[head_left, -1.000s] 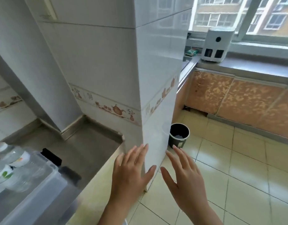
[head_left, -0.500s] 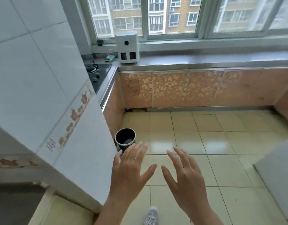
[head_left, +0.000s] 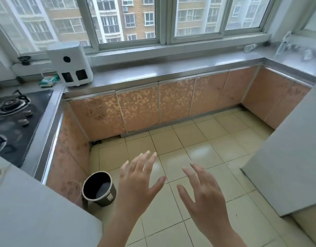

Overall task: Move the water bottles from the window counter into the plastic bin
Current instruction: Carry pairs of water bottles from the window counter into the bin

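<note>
The steel window counter (head_left: 153, 76) runs under the window across the far side. At its far right end stand blurred clear water bottles (head_left: 282, 45), and one more lies on its side on the sill (head_left: 249, 48). My left hand (head_left: 137, 186) and my right hand (head_left: 203, 198) hover side by side over the floor tiles, both with fingers spread and holding nothing. They are well short of the counter. The plastic bin is not in view.
A white appliance (head_left: 70, 65) stands on the counter's left end, beside a small green box (head_left: 47, 82). A gas stove (head_left: 11, 118) is at the left. A dark waste bin (head_left: 98, 188) stands on the floor by a white tiled pillar (head_left: 29, 211). A white cabinet (head_left: 287, 166) juts in at the right.
The view has swung right, away from the tiled pillar and the bin with bottles, to face the window counter. Both hands stay open and empty in front of me.
</note>
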Demonstrator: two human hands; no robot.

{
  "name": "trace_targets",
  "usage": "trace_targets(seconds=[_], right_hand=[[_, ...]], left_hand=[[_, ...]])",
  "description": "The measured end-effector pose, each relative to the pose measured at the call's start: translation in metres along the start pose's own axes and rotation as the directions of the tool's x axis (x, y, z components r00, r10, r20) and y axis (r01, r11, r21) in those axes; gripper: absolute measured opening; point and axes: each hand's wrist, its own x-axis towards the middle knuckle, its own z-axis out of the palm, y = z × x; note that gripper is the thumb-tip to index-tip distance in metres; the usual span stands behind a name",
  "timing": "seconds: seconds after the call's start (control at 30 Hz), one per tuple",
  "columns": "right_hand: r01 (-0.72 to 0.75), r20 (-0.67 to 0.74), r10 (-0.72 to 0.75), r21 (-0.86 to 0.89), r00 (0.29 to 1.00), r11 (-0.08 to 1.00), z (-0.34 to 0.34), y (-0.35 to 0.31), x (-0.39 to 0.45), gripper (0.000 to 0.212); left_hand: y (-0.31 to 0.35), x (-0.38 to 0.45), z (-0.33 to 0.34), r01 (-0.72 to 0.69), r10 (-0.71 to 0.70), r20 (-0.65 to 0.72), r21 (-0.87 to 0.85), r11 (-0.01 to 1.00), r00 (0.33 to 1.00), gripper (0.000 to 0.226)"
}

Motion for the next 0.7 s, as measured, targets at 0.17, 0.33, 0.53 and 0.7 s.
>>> trace_targets(seconds=[0.17,0.33,0.53,0.7], right_hand=[[-0.088,0.015,0.089,-0.037,0.996,0.995,0.008,0.042,0.049,0.05],[-0.154,-0.009,0.153,-0.045,0.988,0.987,0.014,0.101,0.108,0.05],[-0.172,-0.017,0.171,-0.058,0.985,0.983,0.014,0.184,0.197,0.051],[-0.133,-0.031,0.131,-0.074,0.991,0.988,0.003,0.243,0.274,0.051]], left_hand=[[0.013,0.069,0.036,-0.066,0.067,0.034,-0.041,0.997,0.997,0.065],[0.036,0.145,0.084,-0.112,0.115,0.071,-0.049,0.993,0.991,0.065],[0.082,0.254,0.135,-0.142,0.145,0.062,-0.05,0.989,0.987,0.066],[0.126,0.341,0.167,-0.172,0.176,0.046,-0.067,0.983,0.983,0.066]])
